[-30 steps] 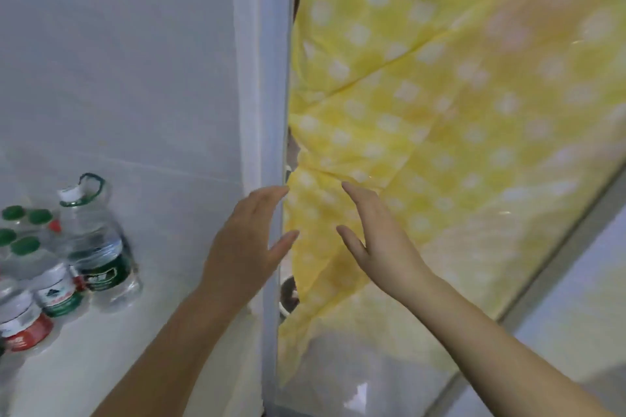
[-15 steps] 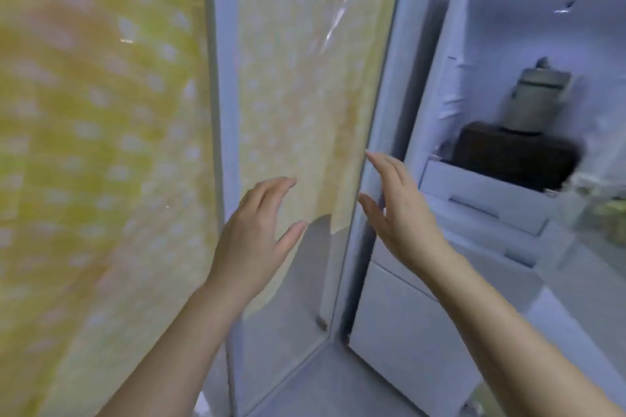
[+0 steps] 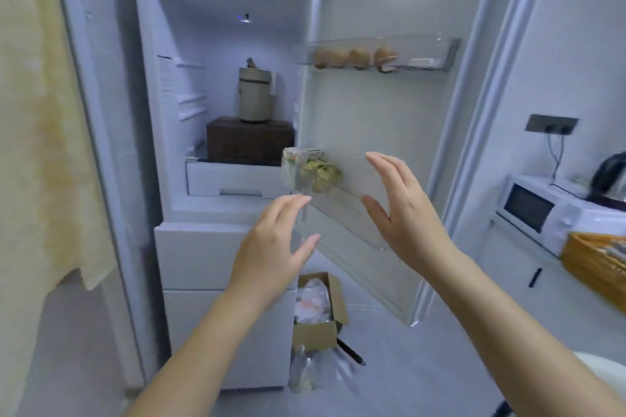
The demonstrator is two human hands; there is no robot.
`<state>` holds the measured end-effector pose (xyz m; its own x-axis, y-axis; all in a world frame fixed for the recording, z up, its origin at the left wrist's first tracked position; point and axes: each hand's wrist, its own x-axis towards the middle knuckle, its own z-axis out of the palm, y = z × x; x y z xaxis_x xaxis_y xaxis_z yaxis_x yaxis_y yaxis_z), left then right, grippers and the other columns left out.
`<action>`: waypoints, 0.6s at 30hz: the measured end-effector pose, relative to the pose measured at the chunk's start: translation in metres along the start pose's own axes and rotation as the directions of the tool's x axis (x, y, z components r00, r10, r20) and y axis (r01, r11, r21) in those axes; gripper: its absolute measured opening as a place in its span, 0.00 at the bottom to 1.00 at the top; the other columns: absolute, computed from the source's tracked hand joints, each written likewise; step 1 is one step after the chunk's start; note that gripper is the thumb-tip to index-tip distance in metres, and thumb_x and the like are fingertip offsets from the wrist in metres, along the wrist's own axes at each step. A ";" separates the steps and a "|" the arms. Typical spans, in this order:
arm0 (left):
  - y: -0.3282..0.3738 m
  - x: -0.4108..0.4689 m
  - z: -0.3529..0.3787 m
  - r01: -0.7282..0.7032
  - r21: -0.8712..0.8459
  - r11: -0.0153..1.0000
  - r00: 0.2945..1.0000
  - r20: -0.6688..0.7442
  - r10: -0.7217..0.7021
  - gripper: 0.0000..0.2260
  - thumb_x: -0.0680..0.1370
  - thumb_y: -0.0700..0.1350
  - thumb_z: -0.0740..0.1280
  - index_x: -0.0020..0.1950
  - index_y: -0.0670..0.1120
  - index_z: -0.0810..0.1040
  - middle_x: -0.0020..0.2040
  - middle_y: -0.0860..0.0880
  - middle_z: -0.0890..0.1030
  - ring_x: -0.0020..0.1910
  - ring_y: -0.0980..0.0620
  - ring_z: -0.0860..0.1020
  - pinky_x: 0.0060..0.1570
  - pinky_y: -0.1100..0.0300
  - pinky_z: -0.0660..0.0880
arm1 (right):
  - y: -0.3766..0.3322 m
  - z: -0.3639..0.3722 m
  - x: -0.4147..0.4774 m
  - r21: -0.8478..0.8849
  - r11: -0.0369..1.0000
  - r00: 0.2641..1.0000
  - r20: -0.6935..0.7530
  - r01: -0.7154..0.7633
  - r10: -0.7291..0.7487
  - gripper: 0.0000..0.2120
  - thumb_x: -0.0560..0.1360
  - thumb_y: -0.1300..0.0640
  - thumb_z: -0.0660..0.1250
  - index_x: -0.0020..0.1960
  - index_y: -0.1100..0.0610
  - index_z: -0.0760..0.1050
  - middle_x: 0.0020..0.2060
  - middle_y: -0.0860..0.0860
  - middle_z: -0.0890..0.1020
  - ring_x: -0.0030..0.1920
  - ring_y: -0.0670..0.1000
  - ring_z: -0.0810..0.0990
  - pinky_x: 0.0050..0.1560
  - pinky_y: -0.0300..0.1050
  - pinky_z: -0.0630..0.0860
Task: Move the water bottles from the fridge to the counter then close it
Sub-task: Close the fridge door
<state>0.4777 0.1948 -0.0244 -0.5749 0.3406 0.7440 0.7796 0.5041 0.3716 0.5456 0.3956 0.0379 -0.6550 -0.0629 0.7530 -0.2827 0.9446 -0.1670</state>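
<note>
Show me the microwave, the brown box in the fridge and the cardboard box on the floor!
microwave (image 3: 528, 208): head view, on its dark door window.
brown box (image 3: 249, 142): head view, middle of its front face.
cardboard box (image 3: 313, 337): head view, on its front wall.

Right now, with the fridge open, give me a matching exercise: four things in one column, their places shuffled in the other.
1 eggs
2 beige jar
3 microwave
4 cardboard box

A on the floor beside the fridge
B in the top door shelf
C on the dark box
D on the white cabinet at right

Pairs: 1-B, 2-C, 3-D, 4-A
</note>
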 end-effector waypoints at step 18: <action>0.132 0.090 0.214 -0.013 0.025 1.000 0.997 0.079 0.011 0.43 0.76 0.59 0.65 0.79 0.55 0.37 0.81 0.48 0.45 0.79 0.49 0.50 0.76 0.45 0.46 | 0.200 -0.064 -0.019 0.019 0.964 0.964 0.017 -0.266 0.266 0.25 0.80 0.58 0.64 0.76 0.50 0.63 0.77 0.53 0.61 0.69 0.54 0.73 0.65 0.46 0.72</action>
<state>0.4757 0.4617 -0.0274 -0.5841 0.4075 0.7020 0.7805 0.5195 0.3478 0.5463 0.6063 0.0313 -0.7183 0.1850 0.6707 -0.1114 0.9210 -0.3734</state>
